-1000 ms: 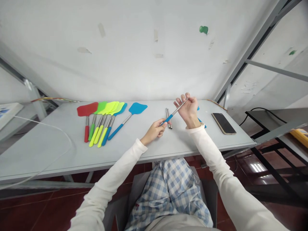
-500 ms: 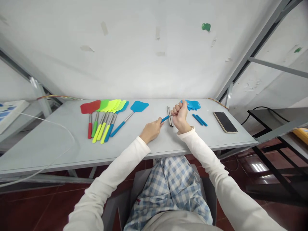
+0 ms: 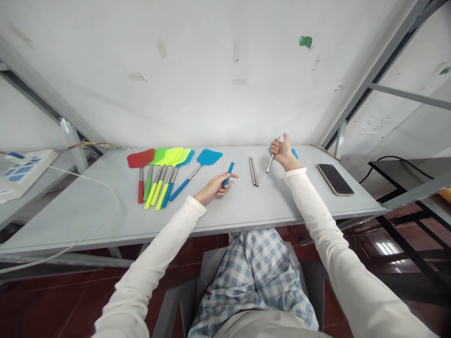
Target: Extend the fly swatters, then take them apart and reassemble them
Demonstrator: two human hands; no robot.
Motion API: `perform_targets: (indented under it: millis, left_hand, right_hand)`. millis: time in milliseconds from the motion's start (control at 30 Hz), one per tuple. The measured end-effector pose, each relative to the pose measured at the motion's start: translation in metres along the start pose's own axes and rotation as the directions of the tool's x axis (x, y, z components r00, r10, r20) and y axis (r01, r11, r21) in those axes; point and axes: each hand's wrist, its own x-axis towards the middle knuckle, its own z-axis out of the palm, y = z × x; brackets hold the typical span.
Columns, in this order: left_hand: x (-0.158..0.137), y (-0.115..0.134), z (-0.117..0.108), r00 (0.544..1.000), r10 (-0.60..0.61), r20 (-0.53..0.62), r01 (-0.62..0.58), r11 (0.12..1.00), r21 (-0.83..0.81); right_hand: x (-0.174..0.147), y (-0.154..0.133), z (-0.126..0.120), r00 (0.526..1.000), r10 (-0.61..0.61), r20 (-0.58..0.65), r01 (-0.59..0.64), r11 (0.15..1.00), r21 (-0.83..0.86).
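A short blue handle grip (image 3: 230,168) is held in my left hand (image 3: 216,187), its index finger stretched out to the right. My right hand (image 3: 282,152), farther back on the right, grips a thin metal tube (image 3: 269,164) that slants down toward the tabletop. Between the hands, two metal tubes (image 3: 252,171) lie side by side. Blue swatter heads (image 3: 294,153) are mostly hidden behind my right hand. A blue fly swatter (image 3: 209,157) lies left of centre, near my left hand.
Several fly swatters in red (image 3: 141,158), green and yellow lie fanned out on the left of the grey table (image 3: 211,218). A phone (image 3: 334,179) lies at the right. A white cable (image 3: 109,188) crosses the left end, and a wall (image 3: 197,108) rises behind.
My hands have moved apart. The metal tube has come away from the blue grip; my right hand has carried it right and back while the grip stays in my left hand.
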Motion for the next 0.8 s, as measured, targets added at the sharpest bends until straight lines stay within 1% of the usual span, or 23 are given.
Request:
perform_targets:
  millis: [67, 100, 133, 167, 233, 267, 300, 333, 400, 433, 467, 567, 600, 667, 700, 733, 800]
  left_hand:
    - [0.004, 0.003, 0.001, 0.996, 0.057, -0.068, -0.060, 0.997, -0.050]
    - [0.006, 0.004, 0.001, 0.992, 0.078, -0.101, -0.084, 0.995, -0.056]
    - [0.008, 0.004, 0.001, 0.987, 0.093, -0.135, -0.100, 0.994, -0.048]
    - [0.010, 0.004, -0.001, 0.980, 0.103, -0.168, -0.110, 0.994, -0.030]
    - [0.014, 0.001, -0.004, 0.966, 0.122, -0.229, -0.120, 0.993, 0.025]
    - [0.016, -0.001, -0.007, 0.957, 0.136, -0.256, -0.125, 0.991, 0.057]
    - [0.017, -0.003, -0.009, 0.948, 0.151, -0.280, -0.130, 0.987, 0.091]
    - [0.019, -0.004, -0.011, 0.940, 0.167, -0.299, -0.134, 0.983, 0.128]
    - [0.022, -0.006, -0.013, 0.924, 0.202, -0.324, -0.139, 0.968, 0.209]
    - [0.024, -0.007, -0.014, 0.918, 0.220, -0.330, -0.140, 0.958, 0.250]
    - [0.027, -0.007, -0.015, 0.913, 0.239, -0.330, -0.143, 0.946, 0.289]
    - [0.035, -0.006, -0.013, 0.912, 0.297, -0.282, -0.176, 0.907, 0.383]
    - [0.038, -0.005, -0.010, 0.915, 0.313, -0.254, -0.193, 0.893, 0.405]
    - [0.044, -0.005, -0.003, 0.921, 0.336, -0.197, -0.221, 0.868, 0.444]
    - [0.047, -0.006, 0.001, 0.925, 0.340, -0.169, -0.230, 0.855, 0.464]
    - [0.049, -0.006, 0.006, 0.930, 0.340, -0.138, -0.235, 0.841, 0.487]
    - [0.050, -0.008, 0.015, 0.939, 0.337, -0.073, -0.244, 0.798, 0.551]
  right_hand:
    - [0.004, 0.022, 0.013, 0.999, 0.043, 0.023, -0.038, 0.985, -0.171]
    - [0.005, 0.035, 0.021, 0.999, 0.044, 0.024, -0.035, 0.956, -0.290]
    - [0.005, 0.048, 0.029, 0.999, 0.020, 0.030, -0.005, 0.900, -0.437]
    - [0.005, 0.061, 0.037, 0.999, -0.006, 0.034, 0.024, 0.819, -0.573]
    - [0.003, 0.081, 0.048, 0.999, -0.012, 0.043, 0.038, 0.742, -0.670]
    - [0.002, 0.088, 0.051, 0.999, -0.013, 0.045, 0.041, 0.713, -0.700]
    - [0.001, 0.094, 0.053, 0.998, -0.026, 0.057, 0.059, 0.665, -0.744]
    - [0.000, 0.098, 0.054, 0.995, -0.053, 0.080, 0.095, 0.584, -0.806]
    - [-0.002, 0.103, 0.053, 0.981, -0.121, 0.148, 0.184, 0.375, -0.909]
    - [-0.003, 0.104, 0.051, 0.969, -0.158, 0.189, 0.226, 0.266, -0.937]
    - [-0.005, 0.104, 0.050, 0.957, -0.188, 0.219, 0.253, 0.184, -0.950]
    - [-0.013, 0.105, 0.049, 0.917, -0.294, 0.270, 0.301, 0.064, -0.952]
    - [-0.017, 0.104, 0.049, 0.898, -0.329, 0.291, 0.321, 0.040, -0.946]
    - [-0.027, 0.104, 0.049, 0.868, -0.363, 0.338, 0.380, 0.047, -0.924]
    - [-0.033, 0.103, 0.049, 0.861, -0.360, 0.359, 0.411, 0.076, -0.909]
    - [-0.039, 0.102, 0.048, 0.862, -0.344, 0.371, 0.434, 0.124, -0.892]
    - [-0.049, 0.098, 0.043, 0.875, -0.305, 0.375, 0.453, 0.243, -0.858]
